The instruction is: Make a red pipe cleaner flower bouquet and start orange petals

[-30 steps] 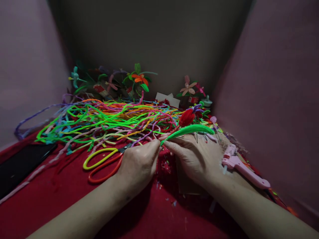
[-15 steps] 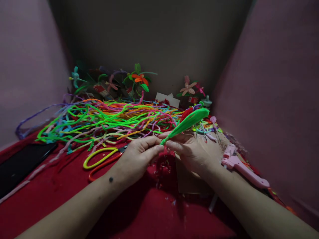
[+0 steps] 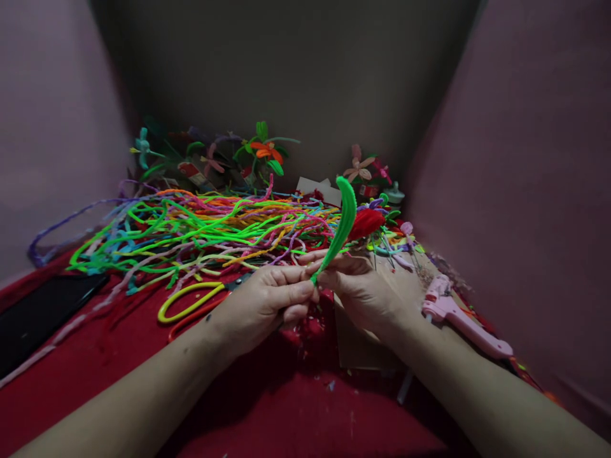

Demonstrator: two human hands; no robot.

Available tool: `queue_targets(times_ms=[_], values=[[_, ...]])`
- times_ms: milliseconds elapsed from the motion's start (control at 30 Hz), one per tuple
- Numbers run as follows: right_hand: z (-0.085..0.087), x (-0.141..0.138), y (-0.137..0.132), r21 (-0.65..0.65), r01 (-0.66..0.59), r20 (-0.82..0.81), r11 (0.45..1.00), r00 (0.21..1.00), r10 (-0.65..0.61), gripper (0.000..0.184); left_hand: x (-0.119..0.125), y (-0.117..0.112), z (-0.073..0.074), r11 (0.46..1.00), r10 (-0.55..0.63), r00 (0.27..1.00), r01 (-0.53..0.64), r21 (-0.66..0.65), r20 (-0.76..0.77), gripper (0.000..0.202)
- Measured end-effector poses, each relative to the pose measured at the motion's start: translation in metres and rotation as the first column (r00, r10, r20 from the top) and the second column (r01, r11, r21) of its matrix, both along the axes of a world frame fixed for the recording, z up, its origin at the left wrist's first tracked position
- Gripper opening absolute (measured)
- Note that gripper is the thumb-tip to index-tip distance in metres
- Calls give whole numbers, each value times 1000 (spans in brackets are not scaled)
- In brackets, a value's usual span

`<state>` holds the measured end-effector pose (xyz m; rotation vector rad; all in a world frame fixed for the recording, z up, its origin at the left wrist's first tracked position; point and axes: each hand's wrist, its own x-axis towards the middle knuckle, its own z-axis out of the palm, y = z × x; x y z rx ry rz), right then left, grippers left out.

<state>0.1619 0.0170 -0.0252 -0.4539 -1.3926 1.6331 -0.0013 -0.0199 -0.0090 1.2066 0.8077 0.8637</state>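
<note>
A bright green pipe-cleaner leaf (image 3: pixel 344 219) stands nearly upright between my hands, its tip curling to the left. My left hand (image 3: pixel 274 299) pinches its narrow lower end between thumb and fingers. On the other side of that end, my right hand (image 3: pixel 360 289) has its thumb and fingers closed at the leaf's base. Behind the leaf is a red fuzzy bundle (image 3: pixel 366 224). Scissors with yellow and red handles (image 3: pixel 191 302) lie beside my left wrist, partly covered by it.
Many coloured pipe cleaners (image 3: pixel 205 222) are heaped across the back of the red cloth (image 3: pixel 305 407). A pink glue gun (image 3: pixel 465 321) rests on cardboard (image 3: pixel 367 346) at the right. A black phone-like slab (image 3: pixel 42 318) lies left. Pipe-cleaner flowers (image 3: pixel 267 151) stand along the wall.
The green leaf has turned from leaning right to nearly upright and now shows its curved, narrower side. My left hand has rolled slightly, and more of its fingers show.
</note>
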Motion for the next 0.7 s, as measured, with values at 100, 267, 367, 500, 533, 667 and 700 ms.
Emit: queue_targets(times_ms=[100,267,367,500,533,667,700], values=[[3,-3,-4,-32,93,-7,995,996,-93,9,1,-3,3,968,127,966,-72,238,-225,28],[-1,-6,-6,-39,182,-7,983,983,-182,10,2,-7,-10,661,563,704,-69,747,-433,18],[-4,-5,-5,13,174,32,985,984,-174,13,1,-5,-18,555,639,657,-33,831,-401,22],[-5,-2,-2,-10,127,22,992,992,-127,11,0,-3,-10,656,565,736,-126,744,-373,19],[-5,-2,-1,-31,116,5,993,993,-116,11,0,-3,-6,694,535,759,-146,705,-370,18],[-6,-2,2,-80,79,-21,994,996,-81,15,3,-4,7,828,430,832,-208,521,-350,24],[-6,-2,2,-76,71,-21,995,997,-72,16,3,-5,8,850,408,851,-222,477,-331,25]])
